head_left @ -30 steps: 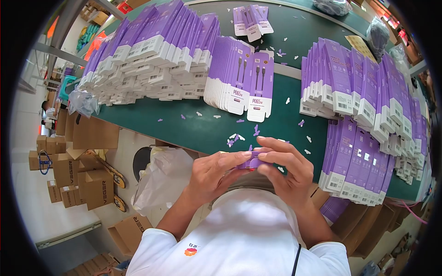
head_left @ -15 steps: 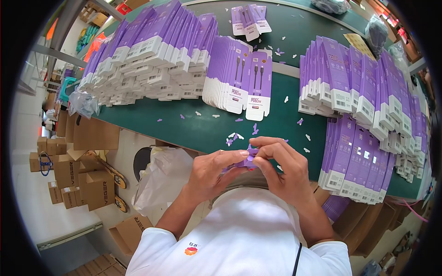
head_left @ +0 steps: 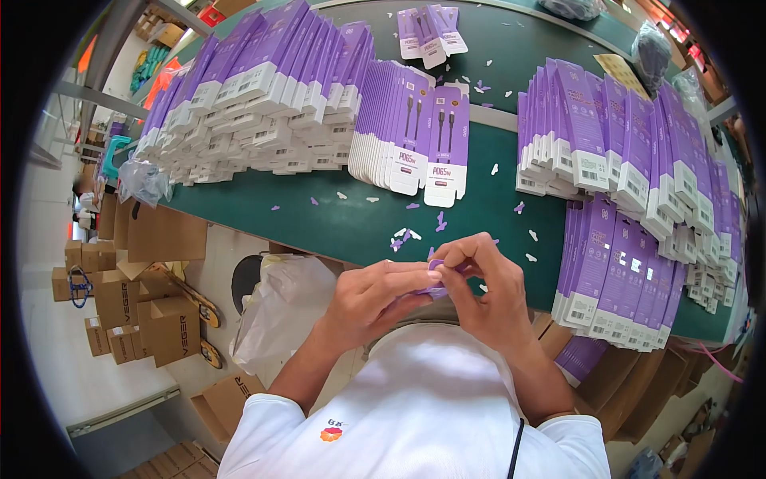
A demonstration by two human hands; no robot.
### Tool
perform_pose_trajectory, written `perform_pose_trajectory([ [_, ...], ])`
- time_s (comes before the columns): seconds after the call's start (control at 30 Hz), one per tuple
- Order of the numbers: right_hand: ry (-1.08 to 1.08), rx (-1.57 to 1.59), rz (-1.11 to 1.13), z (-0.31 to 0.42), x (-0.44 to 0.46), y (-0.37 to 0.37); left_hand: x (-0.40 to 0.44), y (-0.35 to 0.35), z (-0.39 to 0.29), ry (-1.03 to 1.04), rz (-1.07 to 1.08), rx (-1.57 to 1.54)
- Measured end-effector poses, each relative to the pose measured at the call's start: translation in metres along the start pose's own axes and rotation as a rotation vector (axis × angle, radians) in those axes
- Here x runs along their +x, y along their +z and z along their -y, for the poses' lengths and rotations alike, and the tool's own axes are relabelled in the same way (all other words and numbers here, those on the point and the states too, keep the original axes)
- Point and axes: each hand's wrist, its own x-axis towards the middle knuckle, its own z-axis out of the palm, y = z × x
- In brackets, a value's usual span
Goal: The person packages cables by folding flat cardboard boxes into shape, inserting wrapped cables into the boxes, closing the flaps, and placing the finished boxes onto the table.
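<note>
Just past the front edge of the green table, my left hand (head_left: 375, 297) is closed around a small purple box (head_left: 435, 291), seen end-on and mostly covered by fingers. My right hand (head_left: 484, 289) pinches the top end of that same box with thumb and index finger. Beyond the hands lie small purple and white paper scraps (head_left: 441, 222). A fanned row of flat purple-and-white boxes (head_left: 408, 136) stands further back, with one single box (head_left: 448, 148) at its right end.
A tall pile of purple boxes (head_left: 263, 60) covers the table's left side. More stacks (head_left: 586, 124) stand on the right. Three or so boxes (head_left: 431, 36) lie at the back. A white bag (head_left: 283, 307) and brown cartons (head_left: 166, 327) are at the lower left.
My right hand's fingers have risen and drawn into a pinch at the end of the purple box. My left hand keeps its hold, and less of the box shows.
</note>
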Motion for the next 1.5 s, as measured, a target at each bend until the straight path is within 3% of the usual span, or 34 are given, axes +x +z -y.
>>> perform_pose_trajectory([
  [0.1,-0.123,0.058,-0.068,-0.008,0.002,0.002,0.005,-0.004,-0.003,-0.030,-0.006,-0.118],
  [0.17,-0.249,0.096,-0.209,-0.007,0.001,0.007,-0.002,0.000,-0.004,-0.196,-0.086,-0.299],
  [0.27,-0.425,-0.089,-0.162,-0.020,-0.001,0.004,-0.011,0.003,0.000,-0.326,-0.168,-0.500],
  [0.4,-0.352,-0.281,-0.138,-0.016,-0.002,0.003,-0.010,0.011,0.007,-0.351,-0.217,-0.570],
  [0.5,-0.324,-0.345,-0.080,-0.029,0.012,0.002,-0.008,0.007,0.013,-0.521,-0.097,-0.546],
  [0.6,-0.360,-0.348,-0.079,-0.029,0.018,0.010,-0.018,0.015,0.030,-0.540,-0.183,-0.697],
  [0.7,0.002,0.050,-0.150,-0.017,0.002,0.030,-0.007,0.014,0.025,-0.422,-0.300,-0.782],
  [0.8,0.187,0.204,0.037,-0.020,-0.004,0.029,-0.009,0.016,0.036,-0.311,-0.362,-0.738],
  [0.93,0.173,0.011,0.089,-0.029,-0.009,0.032,0.004,0.004,0.030,-0.316,-0.384,-0.658],
  [1.03,0.073,-0.106,0.158,-0.018,0.001,0.026,0.001,-0.013,0.046,-0.547,-0.278,-0.989],
  [1.13,0.024,-0.157,0.210,-0.014,0.005,0.027,0.010,-0.029,0.042,-0.637,-0.157,-0.841],
  [1.27,0.084,-0.187,0.205,-0.011,0.005,0.030,0.010,-0.034,0.043,-0.610,-0.107,-0.449],
  [1.37,0.089,-0.143,0.192,-0.017,0.007,0.029,0.010,-0.032,0.042,-0.588,-0.140,-0.451],
  [1.47,0.154,-0.063,0.215,-0.020,0.009,0.021,0.015,-0.038,0.037,-0.700,-0.213,-0.900],
  [1.5,0.169,-0.052,0.214,-0.020,0.009,0.020,0.013,-0.039,0.040,-0.686,-0.167,-0.869],
])
